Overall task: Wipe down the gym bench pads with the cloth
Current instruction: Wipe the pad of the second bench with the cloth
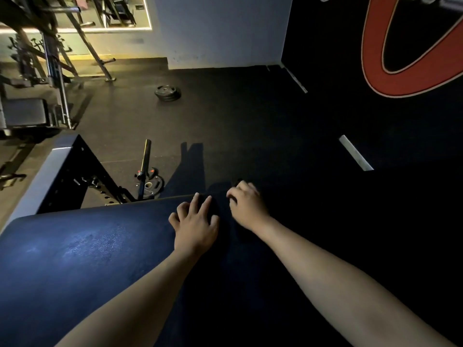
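A dark blue gym bench pad [87, 259] fills the lower left and middle of the head view. At its far end lies a dark cloth [221, 209], hard to make out in the dim light. My left hand [195, 224] rests on the pad's far edge with its fingers spread and bent, pressing down on the cloth's left part. Just to the right, my right hand [246, 209] has its fingers curled over the cloth's far edge and grips it. Shadow hides the right side of the pad.
A barbell [144, 161] with a plate [151, 186] lies on the rubber floor just beyond the pad. Stacked weight plates [167, 92] sit farther out. The bench's angled frame [62, 176] rises at left, with rack machines [50, 71] behind. A black wall [325, 33] with a red logo stands at right.
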Motion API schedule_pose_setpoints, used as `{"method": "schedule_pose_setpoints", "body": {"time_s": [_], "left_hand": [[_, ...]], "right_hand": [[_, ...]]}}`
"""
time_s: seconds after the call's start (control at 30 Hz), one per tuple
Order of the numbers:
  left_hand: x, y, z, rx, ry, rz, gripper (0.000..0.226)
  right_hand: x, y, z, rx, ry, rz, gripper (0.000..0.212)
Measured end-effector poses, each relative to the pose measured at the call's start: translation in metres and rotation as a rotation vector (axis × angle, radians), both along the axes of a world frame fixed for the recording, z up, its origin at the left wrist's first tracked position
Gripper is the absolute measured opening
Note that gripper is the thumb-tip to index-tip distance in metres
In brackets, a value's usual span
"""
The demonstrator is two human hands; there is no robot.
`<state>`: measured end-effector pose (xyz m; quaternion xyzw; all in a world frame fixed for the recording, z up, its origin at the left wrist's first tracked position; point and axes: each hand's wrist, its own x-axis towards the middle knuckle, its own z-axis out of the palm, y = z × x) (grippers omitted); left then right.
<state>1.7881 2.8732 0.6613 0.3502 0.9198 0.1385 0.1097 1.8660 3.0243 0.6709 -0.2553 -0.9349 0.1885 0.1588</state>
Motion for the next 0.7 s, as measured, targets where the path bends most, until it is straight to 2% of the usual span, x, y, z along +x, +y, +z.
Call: {"method": "schedule_pose_setpoints", "body": {"time_s": [0.1, 0.23, 0.3, 0.37, 0.43, 0.47, 0.53, 0.57, 0.7], "left_hand": [[0.001, -0.001, 0.0, 0.004, -0.006, -0.001, 0.06], [-0.002, -0.001, 0.002, -0.004, -0.019, -0.017, 0.061], [-0.005, -0.002, 0.008, -0.028, -0.049, -0.032, 0.063], [-0.003, -0.008, 0.014, -0.049, -0.077, -0.056, 0.068], [0.01, -0.022, 0.016, -0.068, -0.052, -0.026, 0.071], [0.019, -0.032, 0.015, -0.087, -0.019, 0.015, 0.07], [0.041, -0.048, 0.009, -0.1, 0.014, 0.124, 0.067], [0.049, -0.052, 0.007, -0.097, 0.019, 0.175, 0.066], [0.075, -0.051, 0.005, -0.038, 0.069, 0.29, 0.062]], "right_hand": [[0.036, -0.032, 0.005, -0.032, 0.029, 0.148, 0.012], [0.053, -0.034, 0.016, -0.054, -0.046, 0.292, 0.01], [0.035, -0.009, 0.017, -0.06, 0.044, 0.224, 0.011], [0.006, 0.023, 0.015, -0.092, 0.175, 0.067, 0.014], [-0.019, 0.049, 0.013, -0.184, 0.139, -0.049, 0.021], [-0.028, 0.054, 0.01, -0.243, 0.044, -0.059, 0.027], [-0.033, 0.053, -0.003, -0.246, -0.152, 0.019, 0.036], [-0.029, 0.048, -0.006, -0.205, -0.184, 0.066, 0.038], [0.011, 0.02, -0.007, -0.139, -0.027, 0.248, 0.037]]}}
